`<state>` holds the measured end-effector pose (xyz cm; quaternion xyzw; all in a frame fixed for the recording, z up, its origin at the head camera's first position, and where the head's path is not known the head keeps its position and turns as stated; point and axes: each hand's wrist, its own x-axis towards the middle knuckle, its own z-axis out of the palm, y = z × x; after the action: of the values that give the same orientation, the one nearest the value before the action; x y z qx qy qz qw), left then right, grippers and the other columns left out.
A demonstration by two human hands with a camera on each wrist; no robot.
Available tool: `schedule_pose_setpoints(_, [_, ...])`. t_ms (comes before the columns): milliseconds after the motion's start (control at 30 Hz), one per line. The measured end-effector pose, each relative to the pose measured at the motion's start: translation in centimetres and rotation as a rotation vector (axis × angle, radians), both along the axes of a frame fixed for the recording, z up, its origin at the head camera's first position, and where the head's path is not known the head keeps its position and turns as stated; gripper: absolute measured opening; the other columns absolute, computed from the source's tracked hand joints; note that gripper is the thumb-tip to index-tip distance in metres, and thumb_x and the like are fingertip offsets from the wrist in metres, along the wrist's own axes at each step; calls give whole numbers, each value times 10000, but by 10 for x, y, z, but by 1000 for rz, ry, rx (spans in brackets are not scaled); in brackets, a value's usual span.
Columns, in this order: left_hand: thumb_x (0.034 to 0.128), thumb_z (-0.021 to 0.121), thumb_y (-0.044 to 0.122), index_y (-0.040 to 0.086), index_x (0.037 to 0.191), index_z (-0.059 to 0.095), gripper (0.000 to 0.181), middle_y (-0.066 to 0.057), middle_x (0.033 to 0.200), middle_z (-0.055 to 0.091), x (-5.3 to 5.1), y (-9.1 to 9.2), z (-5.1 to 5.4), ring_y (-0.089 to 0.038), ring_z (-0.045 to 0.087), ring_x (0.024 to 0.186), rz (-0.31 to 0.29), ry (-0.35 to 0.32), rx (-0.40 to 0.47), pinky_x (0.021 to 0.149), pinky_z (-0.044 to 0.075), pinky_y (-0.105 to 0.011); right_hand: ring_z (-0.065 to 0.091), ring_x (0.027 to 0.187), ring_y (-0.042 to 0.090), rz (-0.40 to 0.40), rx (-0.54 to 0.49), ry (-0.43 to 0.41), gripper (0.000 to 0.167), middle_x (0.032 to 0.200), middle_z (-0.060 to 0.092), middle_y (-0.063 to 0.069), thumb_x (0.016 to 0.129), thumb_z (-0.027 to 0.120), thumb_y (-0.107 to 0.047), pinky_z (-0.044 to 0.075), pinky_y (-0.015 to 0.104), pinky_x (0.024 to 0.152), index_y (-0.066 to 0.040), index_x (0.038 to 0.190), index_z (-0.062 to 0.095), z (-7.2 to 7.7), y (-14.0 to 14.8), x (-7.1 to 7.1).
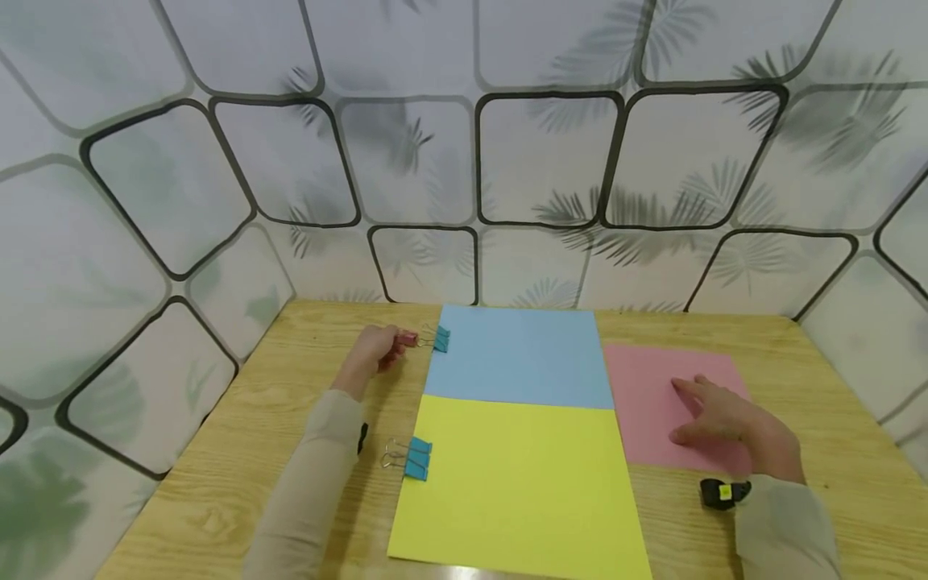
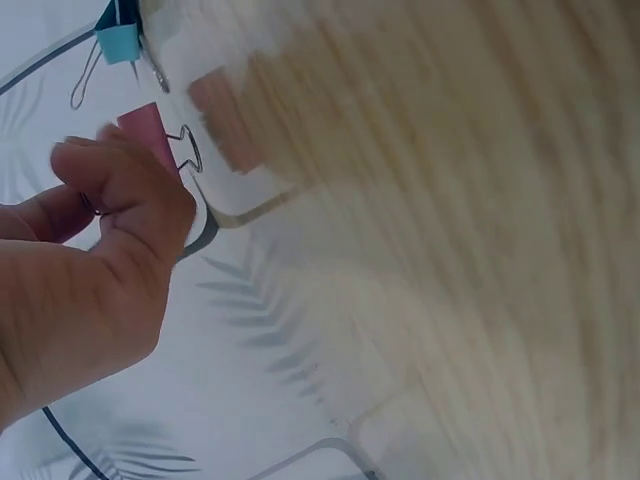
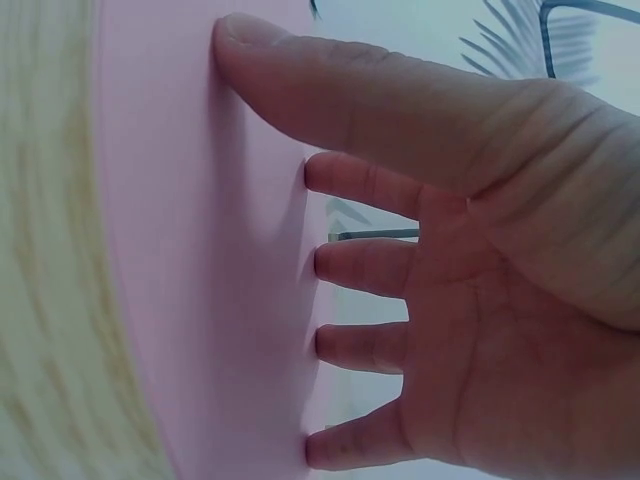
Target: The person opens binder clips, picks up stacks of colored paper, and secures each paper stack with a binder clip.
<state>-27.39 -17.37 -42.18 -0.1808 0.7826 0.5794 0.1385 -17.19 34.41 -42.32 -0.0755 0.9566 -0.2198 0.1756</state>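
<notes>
Blue paper [image 1: 518,354] lies flat on the wooden counter [image 1: 304,346]. Just left of the blue paper, the left hand [image 1: 377,345] holds a small pink clip [image 1: 408,338], its fingers pinching the clip. A teal clip [image 1: 441,339] with thin wire handles bites the left edge of the blue paper, very near the pink clip.

On the near side of the blue paper is a big yellow paper [image 1: 518,483], right up against it. Another teal-blue clip [image 1: 418,459] sits on the yellow paper's left edge, nearer the person than the blue paper.

To the right of the blue paper is a pink paper [image 1: 645,387], just beside it. The right hand [image 1: 725,419] is on the pink paper, its fingers spread apart and their tips touching it.

Behind the blue paper stands a pale wall [image 1: 544,161] with dark lines and gray leaves. Both arms, left and right of the blue paper, have light sleeves [image 1: 304,483].
</notes>
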Motion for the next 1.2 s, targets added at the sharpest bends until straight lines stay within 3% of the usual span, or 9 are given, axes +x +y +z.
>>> schedule_pose_setpoints(67, [1053, 375, 246, -1, 953, 627, 366, -4, 661, 525, 2, -4, 1, -90, 412, 506, 1, 18, -36, 510, 399, -228, 133, 1319, 683, -4, -1, -5, 993, 1463, 89, 497, 781, 833, -326, 228, 764, 1018, 112, 1482, 283, 1, -1, 0])
schedule_pose_setpoints(133, [1062, 371, 303, 19, 976, 579, 363, -32, 742, 507, 3, -8, 1, -104, 381, 528, 2, 33, -69, 548, 403, -250, 129, 1320, 682, -8, -1, -8, 997, 1464, 85, 496, 780, 833, -332, 225, 765, 1017, 109, 1483, 281, 1, -1, 0])
schedule_pose_setpoints(267, [1080, 332, 358, -2, 1296, 525, 462, -53, 964, 494, 10, -15, 6, -109, 346, 612, 4, 77, -82, 617, 389, -271, 136, 1314, 686, 3, -2, -3, 1002, 1455, 85, 507, 780, 836, -327, 240, 759, 1013, 126, 1478, 277, 1, 0, 0])
schedule_pose_setpoints(367, [1087, 312, 304, -33, 1416, 426, 484, -44, 958, 463, 16, -17, 9, -99, 375, 654, 20, 104, 2, 663, 411, -275, 149, 1309, 688, 13, 0, 5, 1006, 1447, 91, 517, 777, 841, -323, 251, 753, 1013, 139, 1471, 278, 1, 0, 0])
schedule_pose_setpoints(467, [1087, 309, 242, -58, 1423, 383, 457, -93, 960, 458, 22, -18, 11, -133, 476, 742, 39, 118, 117, 813, 498, -308, 154, 1308, 687, 15, 0, 9, 998, 1444, 98, 518, 776, 840, -317, 250, 753, 1012, 143, 1466, 285, 1, 0, 0])
schedule_pose_setpoints(533, [1088, 308, 230, -64, 1450, 335, 467, -150, 1134, 465, 26, -19, 12, -190, 532, 928, 45, 120, 187, 990, 475, -373, 152, 1312, 684, 14, -2, 9, 994, 1445, 99, 517, 776, 839, -312, 245, 753, 1015, 143, 1465, 286, 1, 0, 0])
schedule_pose_setpoints(633, [1090, 302, 213, -66, 1468, 292, 470, -192, 1237, 442, 32, -20, 13, -246, 535, 1073, 67, 130, 289, 1091, 412, -403, 138, 1319, 681, 9, -7, 3, 993, 1451, 91, 513, 780, 837, -314, 234, 757, 1018, 136, 1470, 282, 1, 0, 0])
schedule_pose_setpoints(867, [1085, 291, 182, -16, 1307, 351, 303, -158, 1216, 424, 47, -22, 17, -210, 538, 1070, 84, 203, 444, 1141, 348, -404, 113, 1312, 695, 11, -15, -6, 990, 1461, 77, 506, 784, 833, -309, 220, 772, 1008, 127, 1478, 278, 0, 0, -2])
schedule_pose_setpoints(1200, [1068, 351, 190, 28, 1157, 420, 197, -142, 1146, 479, 54, -21, 22, -219, 566, 1050, 110, 250, 500, 1043, 457, -334, 140, 1321, 678, 11, -18, 20, 965, 1462, 105, 501, 787, 825, -297, 215, 766, 1016, 134, 1468, 295, -2, 1, 0])
